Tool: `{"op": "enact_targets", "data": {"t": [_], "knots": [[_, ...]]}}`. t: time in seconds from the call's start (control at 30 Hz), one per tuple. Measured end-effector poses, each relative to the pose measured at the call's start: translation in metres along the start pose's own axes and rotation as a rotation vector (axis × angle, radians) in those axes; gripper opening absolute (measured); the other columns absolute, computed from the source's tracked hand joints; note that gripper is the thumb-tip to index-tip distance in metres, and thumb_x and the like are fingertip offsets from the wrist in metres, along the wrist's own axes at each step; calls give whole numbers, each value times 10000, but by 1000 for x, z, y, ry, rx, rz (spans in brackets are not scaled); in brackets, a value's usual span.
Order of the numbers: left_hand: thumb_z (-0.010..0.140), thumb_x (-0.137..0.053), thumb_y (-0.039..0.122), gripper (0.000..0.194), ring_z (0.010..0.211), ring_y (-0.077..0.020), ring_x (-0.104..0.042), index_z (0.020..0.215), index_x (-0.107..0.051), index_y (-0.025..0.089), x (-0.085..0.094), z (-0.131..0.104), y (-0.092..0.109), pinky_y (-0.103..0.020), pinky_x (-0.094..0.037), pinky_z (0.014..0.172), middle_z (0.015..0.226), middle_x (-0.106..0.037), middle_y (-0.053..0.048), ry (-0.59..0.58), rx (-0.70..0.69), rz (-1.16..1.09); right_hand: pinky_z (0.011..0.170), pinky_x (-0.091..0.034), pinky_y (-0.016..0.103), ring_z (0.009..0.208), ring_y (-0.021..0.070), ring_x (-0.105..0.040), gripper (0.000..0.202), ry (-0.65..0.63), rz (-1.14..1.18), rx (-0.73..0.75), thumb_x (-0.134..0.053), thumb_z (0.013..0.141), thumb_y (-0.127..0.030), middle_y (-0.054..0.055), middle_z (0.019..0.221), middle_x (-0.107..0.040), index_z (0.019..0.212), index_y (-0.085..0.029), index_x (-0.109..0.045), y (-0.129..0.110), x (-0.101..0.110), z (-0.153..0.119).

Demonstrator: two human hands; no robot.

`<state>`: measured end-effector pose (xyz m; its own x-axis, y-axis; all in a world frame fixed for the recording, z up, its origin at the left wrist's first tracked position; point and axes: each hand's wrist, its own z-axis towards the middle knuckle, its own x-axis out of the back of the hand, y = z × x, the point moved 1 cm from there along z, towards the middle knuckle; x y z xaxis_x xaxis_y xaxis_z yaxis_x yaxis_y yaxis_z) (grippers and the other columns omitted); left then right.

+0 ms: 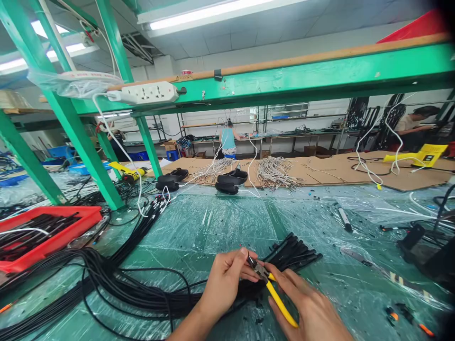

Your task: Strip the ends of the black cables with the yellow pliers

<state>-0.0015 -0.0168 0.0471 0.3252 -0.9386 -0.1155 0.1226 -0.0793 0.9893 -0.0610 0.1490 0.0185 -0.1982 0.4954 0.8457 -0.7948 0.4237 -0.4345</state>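
Black cables point(177, 300), partly hidden beneath the left hand point(223, 279), fingers together, contents unclear; right hand point(308, 303) around yellow-handled pliers point(279, 301).

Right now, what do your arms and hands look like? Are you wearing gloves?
No gloves! My left hand is bare, and its forearm shows no sleeve or watch. My right hand is bare too. I can't see any rings or markings on either hand.
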Motion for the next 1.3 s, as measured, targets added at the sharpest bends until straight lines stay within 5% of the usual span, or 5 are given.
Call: {"op": "enact_targets", "data": {"t": [0.27,0.5,0.77,1.1,1.3], "knots": [[830,-534,581,530,643,-211,-713,866,-695,77,1,1,-6,-305,-575,620,785,-752,-125,47,-2,26,916,-480,312,1037,214,-623,445,-99,298,-58,-414,921,-340,132,1173,-633,1314,-163,-525,-5,-6,4],[843,-568,429,363,839,-242,-717,925,-738,120,1,-6,-2,-332,-585,750,973,-754,-80,32,-30,119,879,-462,405,1030,256,-571,415,43,107,-151,-464,858,-236,116,1137,-588,1268,-173,-491,-25,3,-10],[806,-598,372,279,908,-279,-707,879,-746,148,12,-1,-6,-348,-598,764,1026,-743,-85,79,73,159,843,-417,408,987,272,-515,444,8,112,-186,-525,757,-190,117,1068,-564,1197,-133,-507,-31,4,-5],[800,-558,317,291,854,-270,-720,904,-732,107,1,-4,4,-380,-577,803,942,-756,-97,93,81,231,442,-330,174,517,83,-429,124,-189,589,-328,-481,862,-271,-66,630,-446,953,-190,-502,-49,-4,-6],[858,-548,408,339,894,-242,-702,934,-720,126,2,-5,5,-325,-566,808,1019,-736,-83,99,4,301,623,-338,264,697,145,-507,124,19,320,-271,-501,828,-236,11,857,-568,939,-195,-465,-43,-7,-9]]}}
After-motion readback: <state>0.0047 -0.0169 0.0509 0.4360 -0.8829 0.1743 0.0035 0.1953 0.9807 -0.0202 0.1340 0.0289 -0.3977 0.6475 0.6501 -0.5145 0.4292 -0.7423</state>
